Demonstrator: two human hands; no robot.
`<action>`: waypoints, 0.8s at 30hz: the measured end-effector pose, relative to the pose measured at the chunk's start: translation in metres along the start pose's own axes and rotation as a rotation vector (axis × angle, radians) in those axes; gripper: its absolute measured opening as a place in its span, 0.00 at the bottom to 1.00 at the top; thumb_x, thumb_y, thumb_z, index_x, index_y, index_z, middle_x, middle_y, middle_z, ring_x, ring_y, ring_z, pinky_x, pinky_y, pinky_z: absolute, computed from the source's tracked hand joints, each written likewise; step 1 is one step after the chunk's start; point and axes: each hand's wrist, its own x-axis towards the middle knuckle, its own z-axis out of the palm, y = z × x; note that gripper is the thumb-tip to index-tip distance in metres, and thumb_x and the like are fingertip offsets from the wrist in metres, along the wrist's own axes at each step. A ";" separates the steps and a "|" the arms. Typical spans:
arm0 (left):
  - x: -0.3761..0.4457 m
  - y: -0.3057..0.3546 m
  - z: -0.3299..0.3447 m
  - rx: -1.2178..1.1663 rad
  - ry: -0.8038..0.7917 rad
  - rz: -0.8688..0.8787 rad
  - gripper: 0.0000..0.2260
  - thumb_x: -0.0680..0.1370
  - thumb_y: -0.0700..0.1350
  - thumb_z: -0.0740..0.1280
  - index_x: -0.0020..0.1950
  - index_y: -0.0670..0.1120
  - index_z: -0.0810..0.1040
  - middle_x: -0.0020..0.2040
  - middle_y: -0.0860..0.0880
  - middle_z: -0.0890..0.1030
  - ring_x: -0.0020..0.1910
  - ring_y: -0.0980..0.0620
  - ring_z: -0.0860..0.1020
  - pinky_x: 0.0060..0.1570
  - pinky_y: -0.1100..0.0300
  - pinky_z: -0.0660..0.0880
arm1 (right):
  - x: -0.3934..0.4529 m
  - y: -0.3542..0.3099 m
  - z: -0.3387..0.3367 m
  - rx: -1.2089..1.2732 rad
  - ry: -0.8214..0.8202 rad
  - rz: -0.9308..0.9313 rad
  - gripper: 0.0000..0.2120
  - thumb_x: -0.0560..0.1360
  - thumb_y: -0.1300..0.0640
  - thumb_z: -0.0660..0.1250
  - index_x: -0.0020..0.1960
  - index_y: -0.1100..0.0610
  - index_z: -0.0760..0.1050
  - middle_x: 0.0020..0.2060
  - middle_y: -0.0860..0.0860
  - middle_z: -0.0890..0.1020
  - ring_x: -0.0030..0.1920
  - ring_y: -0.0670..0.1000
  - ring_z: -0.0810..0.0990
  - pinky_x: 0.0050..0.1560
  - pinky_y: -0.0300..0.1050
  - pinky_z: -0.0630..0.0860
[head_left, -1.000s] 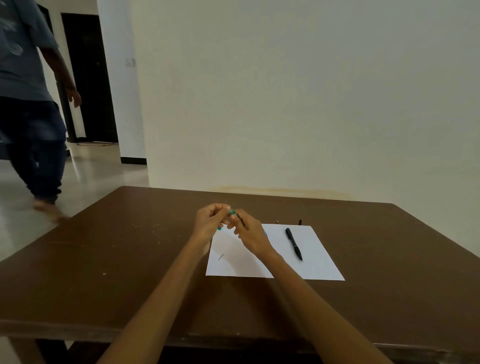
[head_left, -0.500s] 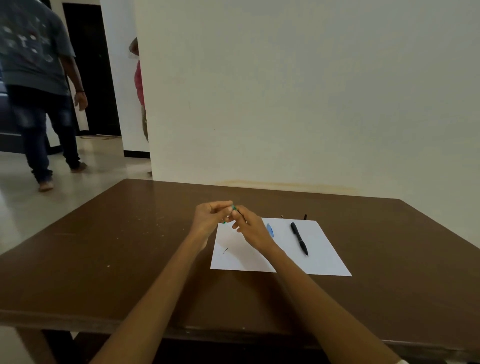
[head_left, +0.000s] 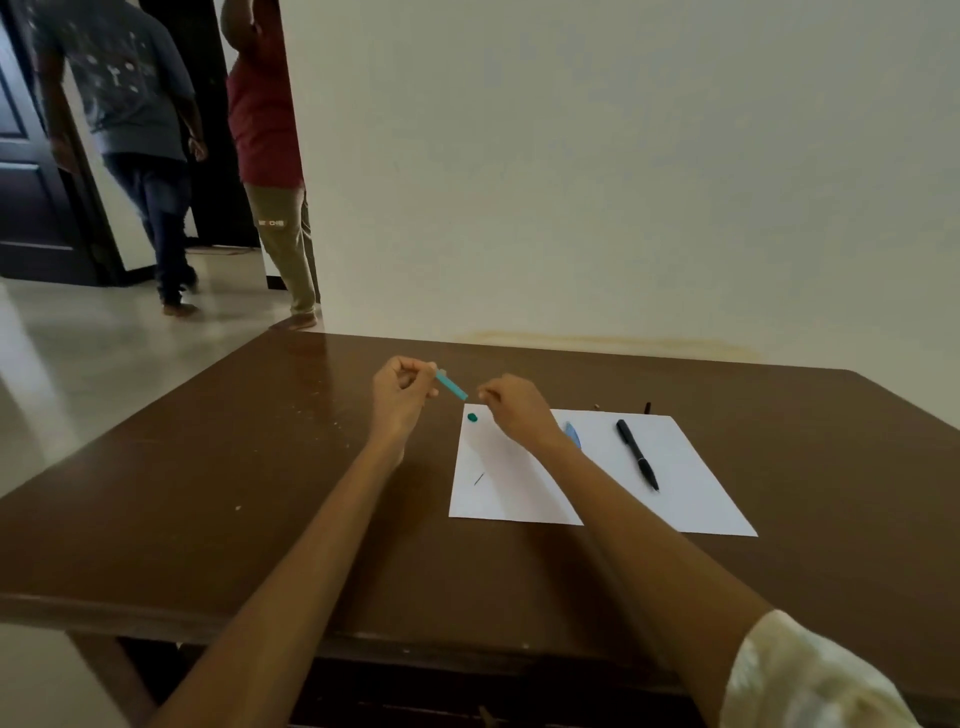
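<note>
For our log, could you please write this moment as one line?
left hand holds teal tube; right hand beside its tip; cap on paper

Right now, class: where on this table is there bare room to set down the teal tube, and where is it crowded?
Free: the table left of the paper, beside the left hand, and right of it; the paper's near right corner below the black pen. Crowded: the paper's far left corner, with teal cap and right hand.

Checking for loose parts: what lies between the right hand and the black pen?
Head view: a small light-blue piece lies on the paper between right hand and black pen, partly hidden by the wrist.
</note>
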 end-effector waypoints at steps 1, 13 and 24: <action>0.001 -0.003 0.000 -0.008 0.016 0.002 0.06 0.77 0.43 0.65 0.50 0.42 0.74 0.46 0.48 0.81 0.39 0.56 0.80 0.33 0.73 0.75 | 0.003 -0.003 0.004 -0.051 -0.032 -0.009 0.13 0.79 0.58 0.60 0.58 0.61 0.78 0.53 0.57 0.80 0.51 0.53 0.79 0.52 0.39 0.71; -0.005 -0.010 0.021 0.004 0.016 0.023 0.04 0.77 0.44 0.66 0.49 0.45 0.75 0.41 0.52 0.81 0.38 0.57 0.81 0.31 0.70 0.77 | 0.016 -0.009 0.012 0.024 -0.110 0.150 0.11 0.75 0.57 0.68 0.53 0.63 0.80 0.49 0.57 0.83 0.46 0.53 0.81 0.48 0.41 0.75; -0.014 -0.018 0.047 0.069 -0.099 0.009 0.05 0.76 0.44 0.68 0.48 0.44 0.78 0.41 0.46 0.82 0.37 0.51 0.82 0.31 0.63 0.79 | -0.014 -0.004 -0.036 0.908 0.061 0.205 0.11 0.73 0.65 0.69 0.55 0.66 0.79 0.43 0.61 0.83 0.42 0.56 0.84 0.50 0.48 0.81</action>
